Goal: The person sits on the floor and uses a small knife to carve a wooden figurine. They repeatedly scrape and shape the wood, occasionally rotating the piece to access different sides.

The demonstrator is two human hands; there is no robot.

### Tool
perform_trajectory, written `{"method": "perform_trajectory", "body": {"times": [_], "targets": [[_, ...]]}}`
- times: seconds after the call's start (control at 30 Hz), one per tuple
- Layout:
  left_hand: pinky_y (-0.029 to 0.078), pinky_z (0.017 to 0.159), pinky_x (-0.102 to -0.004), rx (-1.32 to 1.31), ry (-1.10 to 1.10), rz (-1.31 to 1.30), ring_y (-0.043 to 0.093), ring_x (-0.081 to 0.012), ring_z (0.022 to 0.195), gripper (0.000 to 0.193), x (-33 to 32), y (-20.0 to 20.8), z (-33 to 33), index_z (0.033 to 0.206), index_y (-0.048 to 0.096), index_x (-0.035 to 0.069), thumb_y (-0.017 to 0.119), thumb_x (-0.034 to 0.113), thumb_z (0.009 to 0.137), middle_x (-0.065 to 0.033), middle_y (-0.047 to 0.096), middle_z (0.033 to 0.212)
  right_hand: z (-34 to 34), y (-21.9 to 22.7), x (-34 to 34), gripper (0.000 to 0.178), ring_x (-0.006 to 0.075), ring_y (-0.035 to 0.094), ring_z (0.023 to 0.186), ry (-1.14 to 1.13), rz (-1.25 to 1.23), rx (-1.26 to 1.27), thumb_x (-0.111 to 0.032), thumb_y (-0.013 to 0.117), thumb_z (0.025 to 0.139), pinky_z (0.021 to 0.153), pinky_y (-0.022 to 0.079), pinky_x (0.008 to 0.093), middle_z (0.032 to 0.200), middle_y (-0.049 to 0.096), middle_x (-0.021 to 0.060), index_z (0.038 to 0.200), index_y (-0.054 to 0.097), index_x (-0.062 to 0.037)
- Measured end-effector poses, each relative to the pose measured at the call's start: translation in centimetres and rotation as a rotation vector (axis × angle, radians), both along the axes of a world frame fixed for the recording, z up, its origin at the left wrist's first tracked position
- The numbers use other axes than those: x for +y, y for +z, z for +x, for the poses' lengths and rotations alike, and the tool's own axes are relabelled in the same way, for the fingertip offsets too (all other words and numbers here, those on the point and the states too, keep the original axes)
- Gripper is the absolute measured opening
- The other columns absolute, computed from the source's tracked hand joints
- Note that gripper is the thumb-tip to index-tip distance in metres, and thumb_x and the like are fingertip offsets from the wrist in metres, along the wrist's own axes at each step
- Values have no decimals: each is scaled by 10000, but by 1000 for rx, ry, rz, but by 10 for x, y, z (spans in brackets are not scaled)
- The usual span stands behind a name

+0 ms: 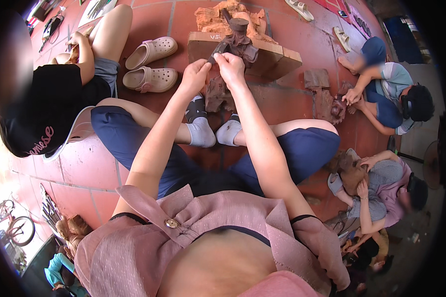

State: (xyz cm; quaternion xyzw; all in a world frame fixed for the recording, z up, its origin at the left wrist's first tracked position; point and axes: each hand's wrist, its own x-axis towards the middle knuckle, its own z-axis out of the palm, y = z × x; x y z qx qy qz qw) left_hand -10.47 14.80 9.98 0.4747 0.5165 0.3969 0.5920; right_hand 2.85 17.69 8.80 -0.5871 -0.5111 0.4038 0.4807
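Observation:
Straight ahead, a dark brown carved wooden figure [243, 46] stands upright against a pale wood block [270, 55]. My left hand [196, 73] and my right hand [230, 69] are close together at the figure's near left side. Both are closed, their fingertips meeting on a small dark piece [221, 48] that lies against the carving. Its kind is not clear; the fingers partly cover it. Below my hands, between my feet, the dark carved wood [219, 94] continues down to the floor.
An orange wood carving [208, 20] lies behind the block. Two beige clogs [151, 53] sit left of it on red floor tiles. A co-worker [91, 64] sits close at left; others [396, 94] work on carvings at right. Several tools [49, 208] lie at lower left.

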Motion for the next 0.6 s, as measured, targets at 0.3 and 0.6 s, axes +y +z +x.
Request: {"method": "perform_trajectory", "body": {"times": [0.3, 0.6], "targets": [[265, 361, -201, 67, 42, 29, 364, -43, 423, 232, 1, -9, 0, 851, 603, 84, 481, 242, 971, 45, 430, 580, -3, -4, -2, 260, 247, 652, 614, -44, 101, -194, -258, 639, 780, 594, 499, 361, 674, 638, 169, 731, 676, -5], [248, 346, -193, -40, -29, -104, 329, -39, 395, 233, -9, 5, 1, 934, 583, 71, 453, 253, 1000, 39, 428, 551, 3, 26, -22, 256, 359, 647, 673, -71, -45, -143, -264, 627, 751, 622, 490, 445, 684, 621, 214, 705, 671, -16]]}}
